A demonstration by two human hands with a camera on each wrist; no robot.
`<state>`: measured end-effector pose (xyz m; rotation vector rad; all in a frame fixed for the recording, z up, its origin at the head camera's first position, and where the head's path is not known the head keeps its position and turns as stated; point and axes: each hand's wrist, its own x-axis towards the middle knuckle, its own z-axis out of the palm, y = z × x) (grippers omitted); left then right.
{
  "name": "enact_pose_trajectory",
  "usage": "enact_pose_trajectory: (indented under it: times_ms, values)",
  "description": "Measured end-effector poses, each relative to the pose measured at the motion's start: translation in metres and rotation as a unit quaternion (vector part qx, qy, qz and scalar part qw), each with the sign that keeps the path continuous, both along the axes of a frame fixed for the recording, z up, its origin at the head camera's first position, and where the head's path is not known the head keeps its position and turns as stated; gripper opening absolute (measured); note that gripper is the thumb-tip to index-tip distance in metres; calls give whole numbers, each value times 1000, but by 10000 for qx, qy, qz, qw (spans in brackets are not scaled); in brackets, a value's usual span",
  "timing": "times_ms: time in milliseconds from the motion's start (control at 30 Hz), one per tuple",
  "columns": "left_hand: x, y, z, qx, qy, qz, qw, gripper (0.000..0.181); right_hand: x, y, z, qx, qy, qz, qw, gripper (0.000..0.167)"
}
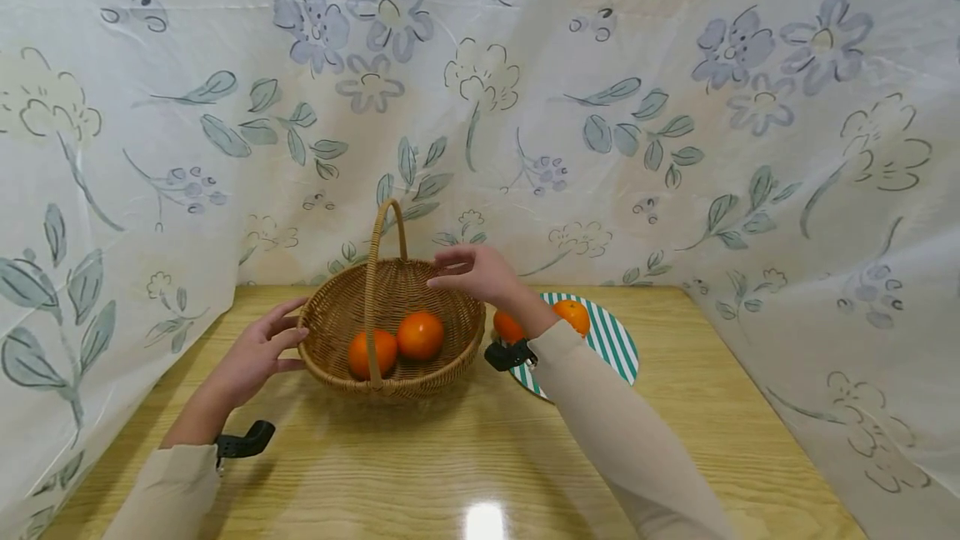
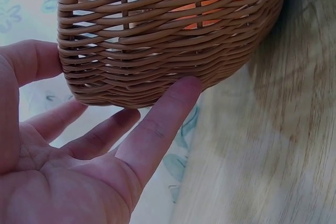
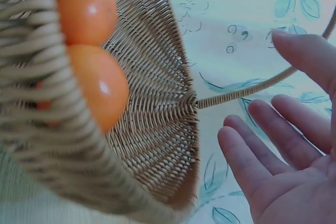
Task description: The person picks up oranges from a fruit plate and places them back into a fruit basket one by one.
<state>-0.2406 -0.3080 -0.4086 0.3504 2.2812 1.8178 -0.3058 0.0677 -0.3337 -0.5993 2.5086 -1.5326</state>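
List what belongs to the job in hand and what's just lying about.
Likely the job's: wicker basket; two orange fruits inside; left hand, touching the basket; right hand, near it; perhaps the striped mat and its fruits.

Just there, it seems: wooden table; floral cloth.

rough woven wicker basket (image 1: 330, 307), smooth shiny fruit (image 1: 422, 335), shiny wooden table (image 1: 360, 457), dull cloth sleeves (image 1: 622, 432), wrinkly cloth-like sheet (image 1: 540, 215), plastic-looking wrist gadgets (image 1: 251, 442)

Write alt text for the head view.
A wicker basket holds two orange fruits on a wooden table. A person's left hand touches the basket's left side; the right hand hovers near its right rim. At right, two more fruits lie on a striped mat.
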Motion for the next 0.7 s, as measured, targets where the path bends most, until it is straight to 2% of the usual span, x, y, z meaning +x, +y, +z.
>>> enact_pose_trajectory:
  times_ms: [233,467,700]
  values:
    - [0,0,0,-49,56,15,10000,68,12,22,-4,-725,-113,-93,9973,49]
    - [1,1,1,-18,47,-3,10000,68,26,48,-10,-723,-25,-377,9967,50]
    - [0,1,2,-14,20,-24,10000,68,40,76,-20,-989,43,-644,9930,50]
